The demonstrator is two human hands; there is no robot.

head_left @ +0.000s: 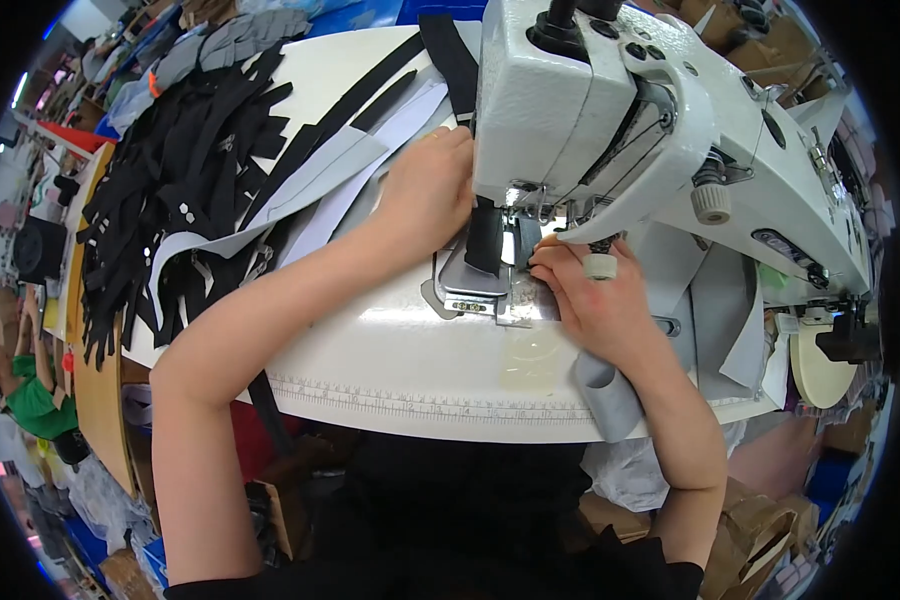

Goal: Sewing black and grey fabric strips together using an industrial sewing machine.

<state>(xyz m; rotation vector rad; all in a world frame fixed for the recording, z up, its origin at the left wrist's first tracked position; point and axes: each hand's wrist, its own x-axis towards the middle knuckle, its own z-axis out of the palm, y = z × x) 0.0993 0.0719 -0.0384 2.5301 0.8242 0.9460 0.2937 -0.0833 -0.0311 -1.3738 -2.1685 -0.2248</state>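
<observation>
A white industrial sewing machine stands over the white table. My left hand is curled beside the left of its head, fingers closed, what they hold hidden. A black strip lies under the needle area on a metal plate. My right hand is right of the needle, fingers bent and closed at a small dark grey piece; whether it grips that piece is unclear. Grey fabric lies right of my right hand, and a curled grey piece hangs by my right forearm.
A pile of black zipper strips and pale grey strips covers the table's left. A ruler runs along the front edge. At far left, a person in green is at another table. Boxes and bags crowd the lower right.
</observation>
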